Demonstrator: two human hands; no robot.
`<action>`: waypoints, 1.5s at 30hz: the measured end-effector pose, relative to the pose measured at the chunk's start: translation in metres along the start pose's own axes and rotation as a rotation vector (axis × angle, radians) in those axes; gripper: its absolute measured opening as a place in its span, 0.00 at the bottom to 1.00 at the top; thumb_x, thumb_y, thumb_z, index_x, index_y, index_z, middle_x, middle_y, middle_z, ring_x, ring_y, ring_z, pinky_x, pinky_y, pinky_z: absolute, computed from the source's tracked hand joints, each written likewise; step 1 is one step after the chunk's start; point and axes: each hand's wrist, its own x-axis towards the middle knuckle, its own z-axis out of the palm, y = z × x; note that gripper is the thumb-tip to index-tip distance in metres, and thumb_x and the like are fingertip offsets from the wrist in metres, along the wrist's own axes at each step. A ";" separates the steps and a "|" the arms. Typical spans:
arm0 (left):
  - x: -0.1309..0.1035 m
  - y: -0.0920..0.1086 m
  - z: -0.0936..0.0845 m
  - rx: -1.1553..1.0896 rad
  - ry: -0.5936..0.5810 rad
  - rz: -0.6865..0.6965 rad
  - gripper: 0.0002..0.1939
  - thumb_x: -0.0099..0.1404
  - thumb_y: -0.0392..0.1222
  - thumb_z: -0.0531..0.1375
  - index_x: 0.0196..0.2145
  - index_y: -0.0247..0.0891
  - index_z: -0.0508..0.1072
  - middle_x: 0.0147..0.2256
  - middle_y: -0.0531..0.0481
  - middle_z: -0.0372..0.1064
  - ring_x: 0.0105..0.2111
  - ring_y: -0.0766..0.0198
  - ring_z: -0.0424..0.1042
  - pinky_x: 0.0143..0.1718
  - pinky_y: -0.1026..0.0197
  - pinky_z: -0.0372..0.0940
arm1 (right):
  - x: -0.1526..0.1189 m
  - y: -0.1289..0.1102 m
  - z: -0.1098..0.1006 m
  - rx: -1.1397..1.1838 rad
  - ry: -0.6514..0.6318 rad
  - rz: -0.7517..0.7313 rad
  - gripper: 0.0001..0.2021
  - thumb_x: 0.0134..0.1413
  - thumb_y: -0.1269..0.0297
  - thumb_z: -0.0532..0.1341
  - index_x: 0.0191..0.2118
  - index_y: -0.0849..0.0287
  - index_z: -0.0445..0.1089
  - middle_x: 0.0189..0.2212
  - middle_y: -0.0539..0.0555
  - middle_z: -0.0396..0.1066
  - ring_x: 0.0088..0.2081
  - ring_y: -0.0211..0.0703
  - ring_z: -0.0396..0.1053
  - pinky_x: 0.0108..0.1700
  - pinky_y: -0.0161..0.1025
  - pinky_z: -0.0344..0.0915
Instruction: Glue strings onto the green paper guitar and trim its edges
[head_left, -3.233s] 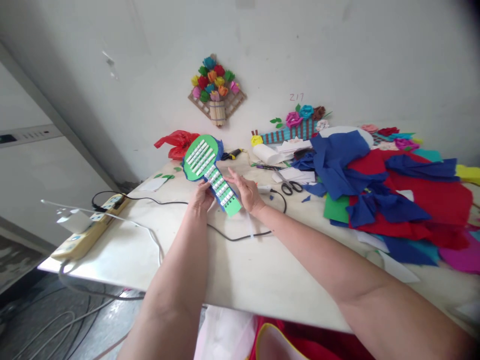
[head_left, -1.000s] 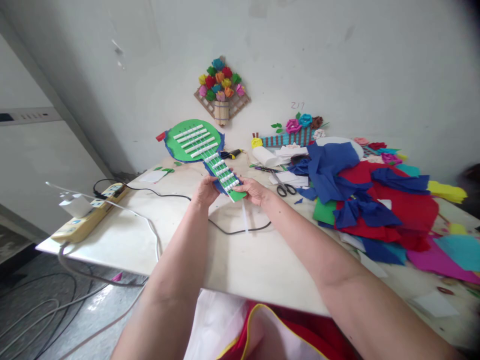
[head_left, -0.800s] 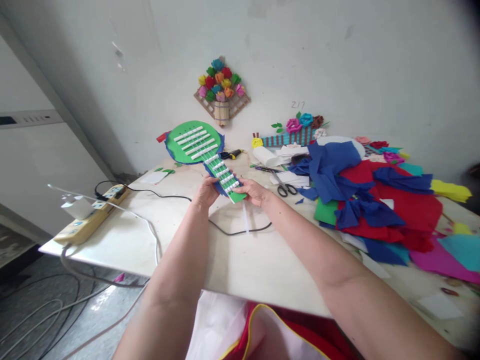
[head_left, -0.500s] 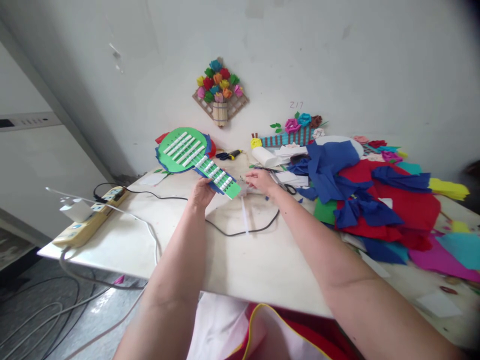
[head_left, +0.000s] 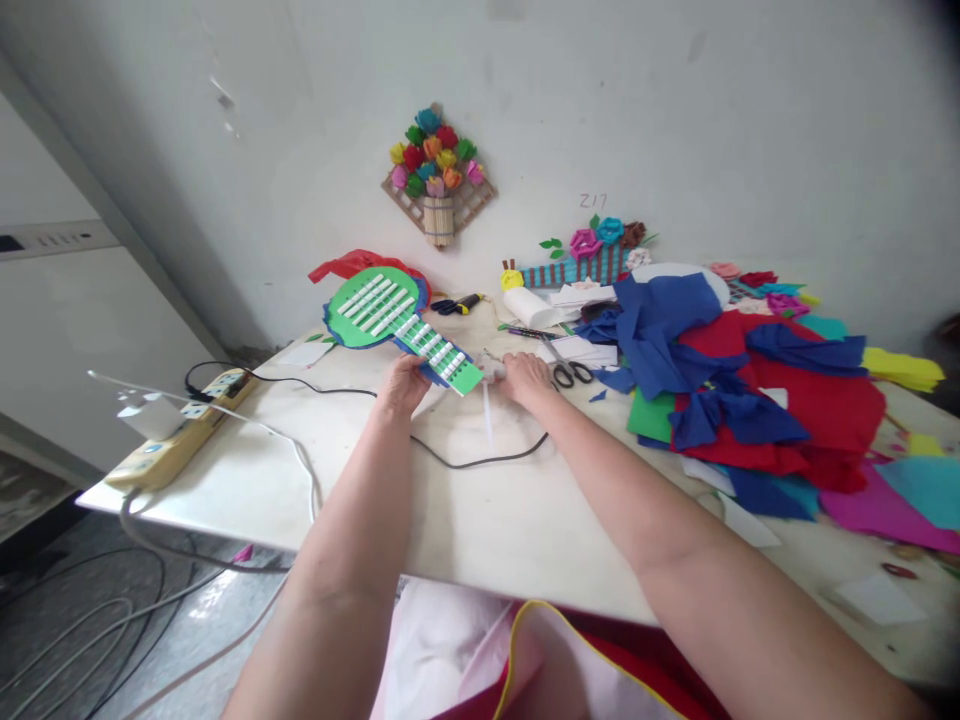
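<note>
A green racket-shaped craft (head_left: pixel 375 308) with white strips across it and a blue edging lies tilted over the table. My left hand (head_left: pixel 406 384) grips its narrow neck from below, fingers closed round the edge. My right hand (head_left: pixel 525 378) is closed on a pale glue gun (head_left: pixel 492 370), just right of the neck's end; most of the gun is hidden by the fingers. A white stick (head_left: pixel 488 415) hangs down from it, and a black cable (head_left: pixel 480 464) curves below.
Blue and red paper (head_left: pixel 780 400) is heaped at the right. Scissors (head_left: pixel 571 374) and pliers (head_left: pixel 457 304) lie behind my hands. A power strip (head_left: pixel 176 440) sits at the left edge. A flower craft (head_left: pixel 439 180) hangs on the wall.
My right hand has gone from reaching over the glue gun to closing round it. The craft's round head has shifted slightly right and down, showing more red paper behind.
</note>
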 end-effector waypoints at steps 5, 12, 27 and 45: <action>-0.003 0.000 0.000 -0.020 0.004 -0.058 0.27 0.46 0.26 0.50 0.46 0.31 0.67 0.37 0.43 0.75 0.43 0.54 0.73 0.48 0.47 0.65 | 0.010 0.021 -0.007 0.237 0.103 0.255 0.14 0.48 0.58 0.58 0.39 0.58 0.71 0.37 0.62 0.72 0.42 0.54 0.68 0.42 0.44 0.61; 0.002 -0.004 -0.004 0.040 0.052 -0.159 0.27 0.45 0.27 0.51 0.46 0.32 0.67 0.37 0.43 0.74 0.42 0.53 0.73 0.47 0.46 0.65 | 0.020 -0.005 0.001 1.280 0.127 0.441 0.07 0.44 0.65 0.61 0.32 0.59 0.67 0.18 0.48 0.65 0.21 0.35 0.64 0.24 0.32 0.63; -0.001 -0.012 0.001 0.180 -0.053 -0.177 0.19 0.42 0.28 0.53 0.36 0.31 0.70 0.31 0.44 0.75 0.41 0.52 0.73 0.47 0.47 0.66 | -0.008 -0.010 0.003 1.751 -0.065 0.307 0.17 0.31 0.66 0.69 0.32 0.60 0.65 0.10 0.40 0.57 0.14 0.30 0.53 0.18 0.32 0.60; 0.002 -0.013 -0.003 0.222 0.019 -0.183 0.18 0.41 0.26 0.55 0.34 0.33 0.70 0.30 0.48 0.73 0.30 0.58 0.74 0.38 0.52 0.69 | -0.013 -0.010 0.004 1.704 -0.207 0.175 0.17 0.28 0.76 0.64 0.33 0.62 0.66 0.16 0.42 0.63 0.17 0.29 0.57 0.20 0.29 0.54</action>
